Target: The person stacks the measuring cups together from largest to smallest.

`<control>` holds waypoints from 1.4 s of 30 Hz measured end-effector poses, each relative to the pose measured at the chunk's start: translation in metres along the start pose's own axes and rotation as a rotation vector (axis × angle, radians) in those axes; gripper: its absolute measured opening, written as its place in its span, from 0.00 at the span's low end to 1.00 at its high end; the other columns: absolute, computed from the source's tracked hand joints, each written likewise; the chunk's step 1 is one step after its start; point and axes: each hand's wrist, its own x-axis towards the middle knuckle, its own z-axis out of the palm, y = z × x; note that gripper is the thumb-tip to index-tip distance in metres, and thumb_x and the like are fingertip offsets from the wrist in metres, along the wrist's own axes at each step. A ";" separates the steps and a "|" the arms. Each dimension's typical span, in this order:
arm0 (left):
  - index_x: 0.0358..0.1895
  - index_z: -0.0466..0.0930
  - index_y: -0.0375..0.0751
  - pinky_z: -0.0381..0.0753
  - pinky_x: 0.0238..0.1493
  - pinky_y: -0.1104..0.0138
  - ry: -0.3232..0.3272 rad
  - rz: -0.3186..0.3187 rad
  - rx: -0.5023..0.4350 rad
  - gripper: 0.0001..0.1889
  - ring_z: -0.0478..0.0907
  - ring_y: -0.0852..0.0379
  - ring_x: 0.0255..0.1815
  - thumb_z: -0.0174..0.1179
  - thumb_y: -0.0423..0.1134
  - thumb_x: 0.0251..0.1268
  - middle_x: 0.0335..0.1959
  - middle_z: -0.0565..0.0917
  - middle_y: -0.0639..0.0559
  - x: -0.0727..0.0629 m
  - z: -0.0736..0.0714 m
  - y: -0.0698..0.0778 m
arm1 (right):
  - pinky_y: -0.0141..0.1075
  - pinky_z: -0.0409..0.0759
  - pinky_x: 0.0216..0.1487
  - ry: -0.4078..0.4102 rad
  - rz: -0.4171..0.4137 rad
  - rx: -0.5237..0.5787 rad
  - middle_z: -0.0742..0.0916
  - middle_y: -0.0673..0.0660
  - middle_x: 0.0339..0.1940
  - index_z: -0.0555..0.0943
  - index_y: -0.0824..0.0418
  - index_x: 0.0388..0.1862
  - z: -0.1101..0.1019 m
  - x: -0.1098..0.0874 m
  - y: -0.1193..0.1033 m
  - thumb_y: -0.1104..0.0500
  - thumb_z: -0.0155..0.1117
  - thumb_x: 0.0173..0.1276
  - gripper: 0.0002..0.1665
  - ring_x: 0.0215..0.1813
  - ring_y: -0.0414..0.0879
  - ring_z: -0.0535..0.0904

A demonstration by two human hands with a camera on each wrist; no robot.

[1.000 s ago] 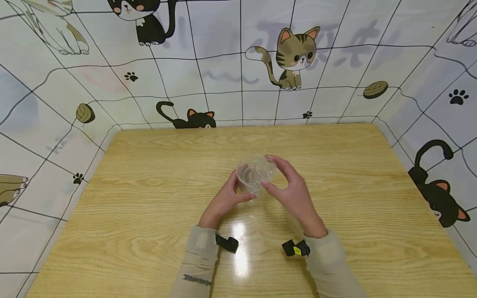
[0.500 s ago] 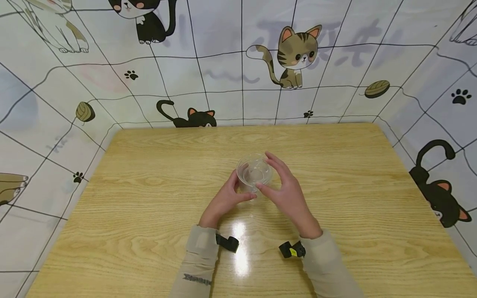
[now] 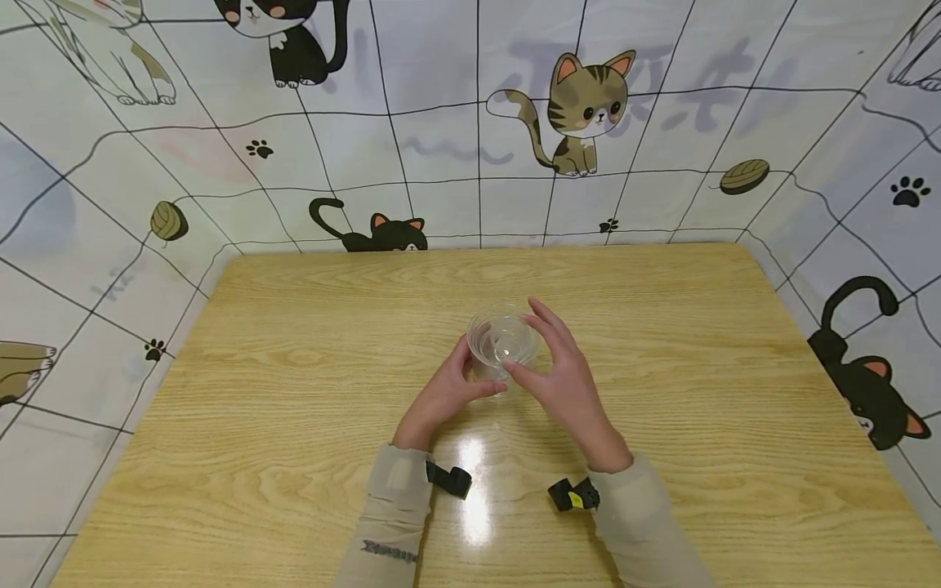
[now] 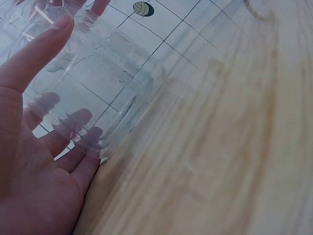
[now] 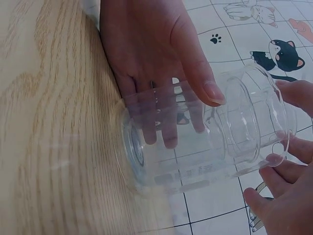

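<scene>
A large clear plastic cup [image 5: 166, 156] stands upright on the table. A smaller clear cup [image 5: 244, 122] sits in its mouth, with its wider rim above the large cup. Thumb and fingers of my left hand [image 3: 444, 392] hold the large cup from the left; in the left wrist view, the fingers of this hand [image 4: 44, 171] show through its wall. My right hand [image 3: 566, 388] holds the smaller cup at the rim, thumb on the near side and fingers on the far side. In the right wrist view the right hand [image 5: 288, 196] is partly cut off.
The wooden table [image 3: 294, 343] spreads around both hands. A white cloth wall [image 3: 441, 147] with printed cats and grid lines encloses its back and sides. Each wrist carries a black camera strap, such as the left strap [image 3: 448, 480].
My right hand has shifted left, bringing the smaller cup from a tilt at the large cup's right edge to sit level in its mouth. The left hand stays put.
</scene>
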 end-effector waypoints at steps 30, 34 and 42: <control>0.68 0.49 0.58 0.51 0.64 0.58 0.004 -0.009 0.007 0.45 0.54 0.57 0.66 0.67 0.41 0.48 0.64 0.60 0.59 0.001 0.000 0.000 | 0.54 0.59 0.58 0.022 0.025 0.096 0.59 0.39 0.68 0.68 0.44 0.62 0.012 0.000 0.008 0.44 0.65 0.54 0.35 0.68 0.41 0.52; 0.68 0.49 0.58 0.51 0.63 0.58 0.003 -0.013 0.001 0.45 0.54 0.57 0.66 0.68 0.42 0.48 0.64 0.60 0.58 0.000 0.000 0.000 | 0.55 0.57 0.59 0.021 0.039 0.120 0.59 0.39 0.68 0.68 0.44 0.62 0.014 -0.001 0.009 0.45 0.66 0.54 0.35 0.68 0.41 0.52; 0.68 0.49 0.58 0.51 0.63 0.60 0.006 -0.026 -0.018 0.45 0.54 0.59 0.66 0.68 0.42 0.47 0.65 0.59 0.58 0.000 0.000 0.000 | 0.54 0.57 0.59 0.018 0.090 0.143 0.58 0.37 0.68 0.67 0.40 0.62 0.016 -0.001 0.008 0.42 0.65 0.53 0.35 0.68 0.41 0.52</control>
